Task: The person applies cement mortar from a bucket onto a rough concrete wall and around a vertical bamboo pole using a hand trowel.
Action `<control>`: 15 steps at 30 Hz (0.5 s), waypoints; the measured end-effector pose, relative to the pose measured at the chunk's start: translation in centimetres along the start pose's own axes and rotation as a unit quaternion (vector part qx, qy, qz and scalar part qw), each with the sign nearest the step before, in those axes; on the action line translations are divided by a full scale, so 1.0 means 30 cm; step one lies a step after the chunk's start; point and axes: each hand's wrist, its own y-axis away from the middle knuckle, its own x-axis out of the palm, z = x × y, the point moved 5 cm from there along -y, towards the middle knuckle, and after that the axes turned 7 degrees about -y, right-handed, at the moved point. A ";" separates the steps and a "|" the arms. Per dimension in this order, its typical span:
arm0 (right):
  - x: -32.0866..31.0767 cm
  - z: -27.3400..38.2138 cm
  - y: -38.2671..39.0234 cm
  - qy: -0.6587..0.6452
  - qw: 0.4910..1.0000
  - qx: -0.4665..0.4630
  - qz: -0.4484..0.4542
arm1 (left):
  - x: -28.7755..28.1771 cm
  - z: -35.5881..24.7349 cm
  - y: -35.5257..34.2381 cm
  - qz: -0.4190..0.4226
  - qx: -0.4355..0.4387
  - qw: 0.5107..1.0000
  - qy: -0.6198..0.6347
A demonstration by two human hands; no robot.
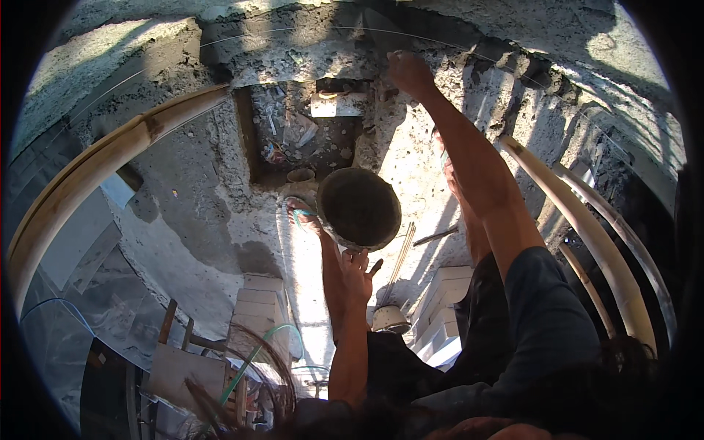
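Observation:
My left hand (357,274) grips the near rim of a round, grey-crusted bucket (397,224), with fingers curled at its edge. The inside of the bucket is dark, so how full it is cannot be made out. My right arm stretches far forward to the wall. There my right hand (411,75) is closed at a patch of wet grey mortar (447,35). A dark, flat, pointed shape beyond the fist looks like a trowel blade (378,23); the fist hides its handle. A thin string (293,30) runs across the wall near it.
Below the bucket are my sandalled foot (301,209) and a square opening with rubble (293,139). Bamboo poles (110,158) stand at left and right (579,213). Stacked pale blocks (257,301), a second bucket (391,320) and thin rods (400,257) lie lower down.

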 end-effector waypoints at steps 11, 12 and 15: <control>-0.147 -0.915 0.487 0.202 0.974 0.061 0.081 | 0.253 -0.085 -0.025 0.023 0.001 0.989 -0.148; -0.156 -0.944 0.509 0.202 0.974 0.069 0.079 | 0.267 -0.092 -0.026 0.026 0.001 0.987 -0.156; -0.204 -0.982 0.501 0.001 0.980 0.187 0.065 | 0.264 -0.139 -0.030 0.085 0.053 0.991 -0.090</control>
